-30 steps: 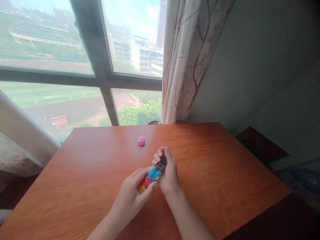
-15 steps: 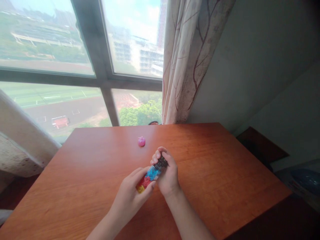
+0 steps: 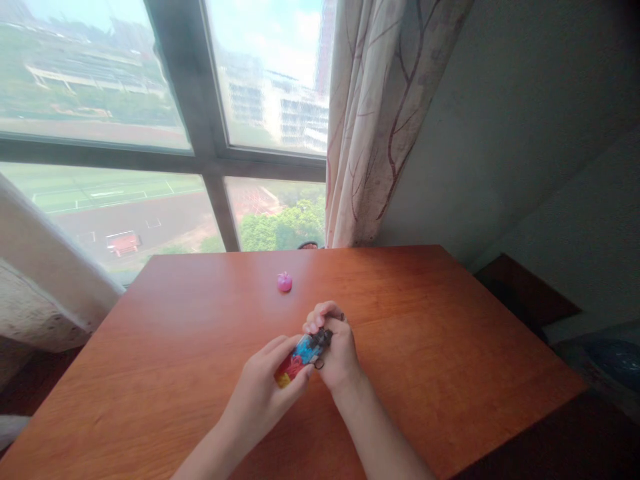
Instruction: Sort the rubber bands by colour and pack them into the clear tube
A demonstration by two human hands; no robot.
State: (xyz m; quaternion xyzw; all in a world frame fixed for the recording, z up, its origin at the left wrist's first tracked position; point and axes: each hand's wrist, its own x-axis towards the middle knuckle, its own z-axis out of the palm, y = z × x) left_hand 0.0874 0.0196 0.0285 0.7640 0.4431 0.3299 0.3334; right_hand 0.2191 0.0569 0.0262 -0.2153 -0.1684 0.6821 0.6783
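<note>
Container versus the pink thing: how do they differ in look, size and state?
The container is long and multicoloured; the pink thing is rounded and pink. The container looks larger than the pink thing. The left grip holds the container; the pink thing rests on the table. Both are brightly coloured.

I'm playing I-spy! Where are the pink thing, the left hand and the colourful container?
Pink thing [image 3: 285, 283], head view: its round body.
Left hand [image 3: 263, 377], head view: its back.
Colourful container [image 3: 303, 349], head view: its blue part.
</note>
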